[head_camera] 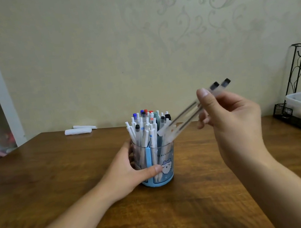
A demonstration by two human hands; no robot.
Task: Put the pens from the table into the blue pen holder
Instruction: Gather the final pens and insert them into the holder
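1. Mid-frame, our left hand (pixel 127 174) grips the blue pen holder (pixel 156 162), already crowded.
2. Our right hand (pixel 231 118) pinches two clear pens (pixel 189 114), tips at its rim.
3. We see no other pens lying loose.

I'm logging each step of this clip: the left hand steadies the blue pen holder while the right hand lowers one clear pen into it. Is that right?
Not quite. The head view shows the right hand holding two clear pens, not one, side by side with their dark caps up. The rest holds: the left hand grips the blue pen holder, and the pens' lower ends are at its rim.
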